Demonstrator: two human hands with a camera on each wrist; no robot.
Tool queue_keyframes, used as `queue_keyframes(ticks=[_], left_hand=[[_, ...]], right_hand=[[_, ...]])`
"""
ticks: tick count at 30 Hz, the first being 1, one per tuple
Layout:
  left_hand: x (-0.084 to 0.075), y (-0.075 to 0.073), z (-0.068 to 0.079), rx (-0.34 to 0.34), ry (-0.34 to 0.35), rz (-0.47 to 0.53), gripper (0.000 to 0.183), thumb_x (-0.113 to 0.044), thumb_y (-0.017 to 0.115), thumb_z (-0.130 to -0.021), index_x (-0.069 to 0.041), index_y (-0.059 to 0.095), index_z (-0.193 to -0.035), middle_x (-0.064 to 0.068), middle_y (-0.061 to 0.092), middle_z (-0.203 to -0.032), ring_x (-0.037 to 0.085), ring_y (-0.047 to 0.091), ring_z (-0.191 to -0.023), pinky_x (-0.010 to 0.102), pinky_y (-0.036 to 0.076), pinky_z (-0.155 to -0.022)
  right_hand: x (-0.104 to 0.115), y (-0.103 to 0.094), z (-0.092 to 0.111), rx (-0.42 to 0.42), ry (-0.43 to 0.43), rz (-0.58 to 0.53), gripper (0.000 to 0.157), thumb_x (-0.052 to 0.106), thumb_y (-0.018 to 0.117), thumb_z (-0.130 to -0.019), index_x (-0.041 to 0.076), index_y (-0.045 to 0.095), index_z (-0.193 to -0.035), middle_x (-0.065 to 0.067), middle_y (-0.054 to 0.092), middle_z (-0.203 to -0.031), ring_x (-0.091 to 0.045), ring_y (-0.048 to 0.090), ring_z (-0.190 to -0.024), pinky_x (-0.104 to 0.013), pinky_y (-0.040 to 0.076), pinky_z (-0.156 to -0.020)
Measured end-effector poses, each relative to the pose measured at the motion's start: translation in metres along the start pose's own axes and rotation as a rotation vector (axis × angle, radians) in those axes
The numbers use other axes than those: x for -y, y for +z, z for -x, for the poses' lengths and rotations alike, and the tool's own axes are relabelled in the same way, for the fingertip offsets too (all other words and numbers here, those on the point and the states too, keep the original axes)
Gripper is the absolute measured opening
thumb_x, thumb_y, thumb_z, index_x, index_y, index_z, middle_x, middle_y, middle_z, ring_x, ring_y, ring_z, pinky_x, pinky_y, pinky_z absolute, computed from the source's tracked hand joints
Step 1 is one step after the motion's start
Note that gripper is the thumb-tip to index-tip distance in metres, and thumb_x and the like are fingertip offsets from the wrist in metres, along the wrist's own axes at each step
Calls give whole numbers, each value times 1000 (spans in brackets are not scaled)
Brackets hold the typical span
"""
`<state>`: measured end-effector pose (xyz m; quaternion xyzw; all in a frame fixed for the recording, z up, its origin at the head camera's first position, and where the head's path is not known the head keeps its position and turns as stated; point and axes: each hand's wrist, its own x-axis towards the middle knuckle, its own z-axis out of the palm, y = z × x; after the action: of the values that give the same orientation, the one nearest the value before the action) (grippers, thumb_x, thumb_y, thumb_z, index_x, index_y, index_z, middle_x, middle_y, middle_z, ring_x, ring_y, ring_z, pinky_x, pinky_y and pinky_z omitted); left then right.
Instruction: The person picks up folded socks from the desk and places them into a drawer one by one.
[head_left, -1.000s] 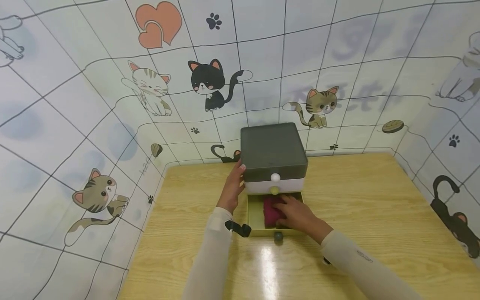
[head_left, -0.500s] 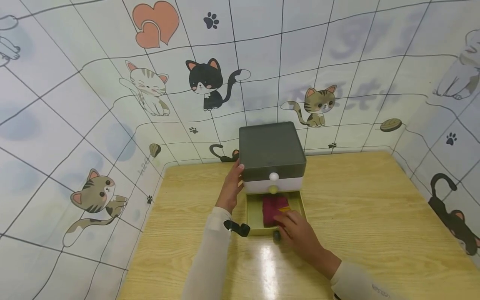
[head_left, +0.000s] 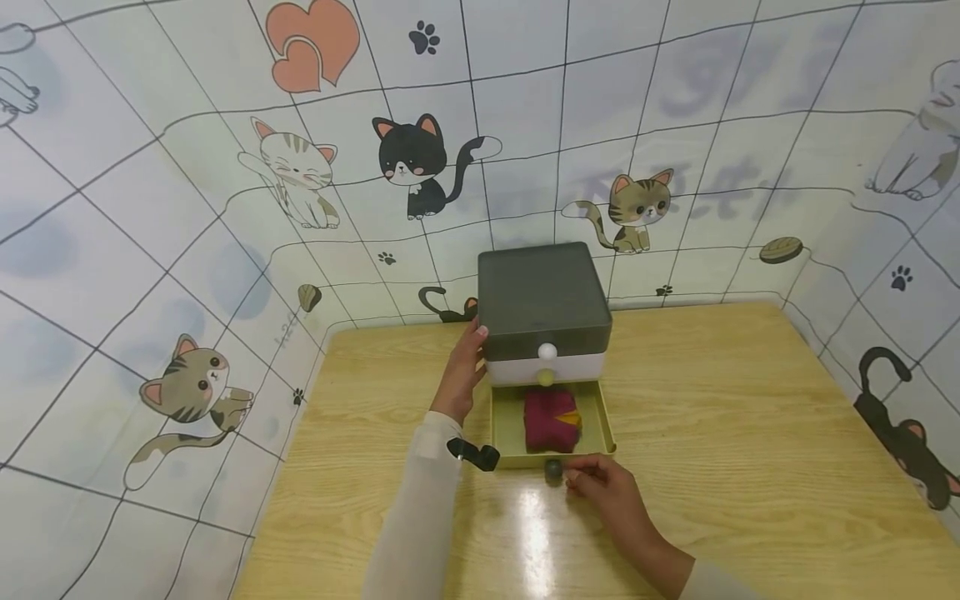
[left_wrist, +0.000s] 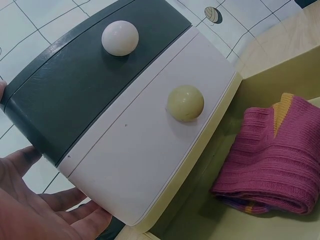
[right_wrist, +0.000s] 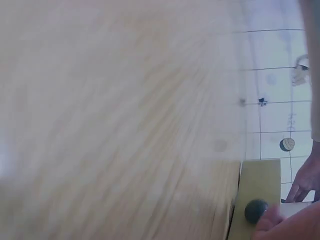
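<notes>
A small chest of drawers (head_left: 544, 292) with a dark grey top stands on the table. Its lowest drawer, pale green (head_left: 508, 460), is pulled out, and a folded maroon knitted piece with yellow parts, like a pair of socks (head_left: 551, 423), lies inside. My left hand (head_left: 459, 379) rests along the chest's left side, thumb at the top front edge and fingers lower down the side (left_wrist: 60, 210). My right hand (head_left: 611, 492) is in front of the drawer, its fingertips right at the right side of the dark round knob (head_left: 553, 470).
A white knob (head_left: 547, 352) and a pale green knob (head_left: 545, 377) jut from the upper two drawers. The wooden table (head_left: 720, 400) extends to both sides. Behind the chest rises a tiled-pattern wall (head_left: 525, 167) with cartoon cats.
My right hand has left the folded knitted piece, come out of the drawer toward me, and reached the dark knob. The piece stays in the drawer. My left hand has kept its place.
</notes>
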<state>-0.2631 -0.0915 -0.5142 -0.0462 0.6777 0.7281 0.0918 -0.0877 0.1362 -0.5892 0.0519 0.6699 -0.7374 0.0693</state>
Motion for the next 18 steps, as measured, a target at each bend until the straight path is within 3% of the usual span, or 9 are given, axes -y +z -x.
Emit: queue_keyframes(ticks=[3,8,18], left_hand=[[0,0,0,6,9,-2,72,-56,55,-103,-30,34,-166,10,35,-167,37,35,-152,57,28,-123],[0,-1,-1,13,6,3,72,-55,55,-103,-30,33,-166,11,35,-167,37,35,-152,57,26,-123],[1,0,-1,7,-2,15,72,-55,56,-102,-30,34,-166,11,36,-166,36,35,-151,56,26,-123]], right_hand=[[1,-1,1,-31,147,-177,29,-2,58,-104,-19,52,-127,-22,70,-112,-24,73,-99,-36,59,-94],[-2,-6,2,83,300,-399,37,4,49,-110,-18,42,-139,-14,70,-117,-20,73,-109,-31,52,-103],[-7,16,-6,88,434,-606,29,2,51,-109,-17,51,-131,-18,73,-103,-25,75,-103,-34,53,-101]])
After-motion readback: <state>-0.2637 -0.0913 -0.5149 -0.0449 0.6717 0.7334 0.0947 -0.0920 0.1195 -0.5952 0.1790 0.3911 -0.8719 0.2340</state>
